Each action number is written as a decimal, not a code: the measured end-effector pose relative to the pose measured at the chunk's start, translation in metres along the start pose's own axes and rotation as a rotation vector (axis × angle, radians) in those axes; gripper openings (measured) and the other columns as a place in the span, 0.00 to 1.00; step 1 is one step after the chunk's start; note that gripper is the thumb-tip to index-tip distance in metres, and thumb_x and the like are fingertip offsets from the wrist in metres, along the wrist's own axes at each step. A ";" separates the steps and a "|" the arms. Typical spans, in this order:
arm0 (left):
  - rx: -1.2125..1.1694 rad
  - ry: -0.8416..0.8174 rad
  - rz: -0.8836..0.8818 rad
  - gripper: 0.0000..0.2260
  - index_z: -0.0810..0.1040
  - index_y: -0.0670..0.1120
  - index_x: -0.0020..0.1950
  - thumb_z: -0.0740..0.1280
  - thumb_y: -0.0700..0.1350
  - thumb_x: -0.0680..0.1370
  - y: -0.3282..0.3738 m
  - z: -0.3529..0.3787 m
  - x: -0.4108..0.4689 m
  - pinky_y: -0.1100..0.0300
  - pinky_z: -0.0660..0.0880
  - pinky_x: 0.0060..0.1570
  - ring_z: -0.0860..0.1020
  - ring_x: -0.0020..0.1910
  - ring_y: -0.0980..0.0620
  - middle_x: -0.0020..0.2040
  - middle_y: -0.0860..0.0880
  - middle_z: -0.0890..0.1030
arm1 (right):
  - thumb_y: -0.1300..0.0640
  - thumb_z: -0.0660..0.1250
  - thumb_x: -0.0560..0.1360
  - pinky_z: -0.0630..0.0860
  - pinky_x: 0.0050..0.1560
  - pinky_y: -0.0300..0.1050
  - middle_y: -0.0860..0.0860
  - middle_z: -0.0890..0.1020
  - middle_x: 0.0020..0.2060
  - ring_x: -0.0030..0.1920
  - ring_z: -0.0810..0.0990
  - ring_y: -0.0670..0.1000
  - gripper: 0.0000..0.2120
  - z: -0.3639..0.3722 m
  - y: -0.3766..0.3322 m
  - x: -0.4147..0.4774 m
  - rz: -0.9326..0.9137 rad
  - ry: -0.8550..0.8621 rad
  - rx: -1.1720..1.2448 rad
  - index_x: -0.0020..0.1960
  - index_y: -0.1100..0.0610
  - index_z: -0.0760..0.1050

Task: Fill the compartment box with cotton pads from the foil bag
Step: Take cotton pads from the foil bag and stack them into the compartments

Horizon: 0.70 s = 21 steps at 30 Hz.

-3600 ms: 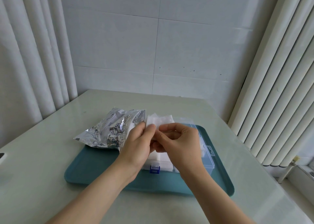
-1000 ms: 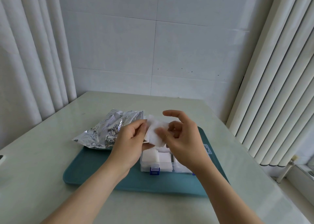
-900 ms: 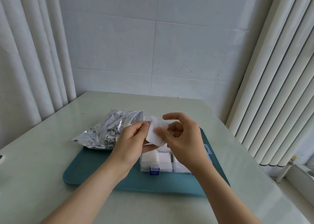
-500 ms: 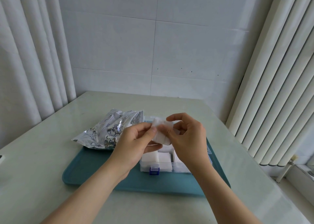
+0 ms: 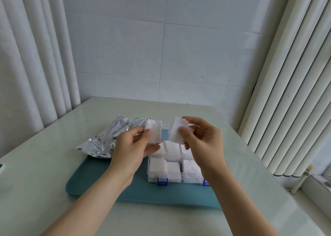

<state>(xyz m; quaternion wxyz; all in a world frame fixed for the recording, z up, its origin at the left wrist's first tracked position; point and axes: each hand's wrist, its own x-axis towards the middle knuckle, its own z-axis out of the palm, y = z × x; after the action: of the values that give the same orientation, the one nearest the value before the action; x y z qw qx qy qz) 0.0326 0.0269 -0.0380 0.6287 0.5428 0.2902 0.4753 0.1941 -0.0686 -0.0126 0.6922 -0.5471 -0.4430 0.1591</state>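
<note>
My left hand (image 5: 131, 149) pinches a small stack of white cotton pads (image 5: 153, 133) between thumb and fingers. My right hand (image 5: 203, 143) pinches a second white cotton pad (image 5: 176, 132), a short gap to the right of the first. Both are held above the clear compartment box (image 5: 174, 167), which has blue latches and several compartments holding white pads. The silver foil bag (image 5: 107, 139) lies to the left, its near end on the teal tray (image 5: 100, 183).
The tray sits on a pale green table (image 5: 35, 173) against a white tiled wall. White curtains hang at the left and white vertical slats (image 5: 286, 101) stand at the right. The box's clear lid is mostly hidden behind my hands.
My hands held the pads together in one bunch; now they have pulled apart sideways, each keeping a separate part of the pads. The box's compartments show more clearly.
</note>
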 end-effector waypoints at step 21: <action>-0.257 -0.250 -0.153 0.16 0.81 0.38 0.66 0.62 0.47 0.87 0.002 0.009 -0.008 0.53 0.84 0.57 0.87 0.56 0.40 0.58 0.37 0.86 | 0.58 0.74 0.80 0.80 0.38 0.44 0.53 0.82 0.32 0.34 0.83 0.54 0.15 0.017 0.011 -0.008 -0.133 -0.109 -0.341 0.63 0.43 0.82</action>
<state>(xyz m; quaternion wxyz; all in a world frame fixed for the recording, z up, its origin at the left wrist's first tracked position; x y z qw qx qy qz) 0.0366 0.0158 -0.0355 0.7583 0.4890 0.1872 0.3883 0.1791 -0.0605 -0.0257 0.5733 -0.6165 -0.5357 0.0650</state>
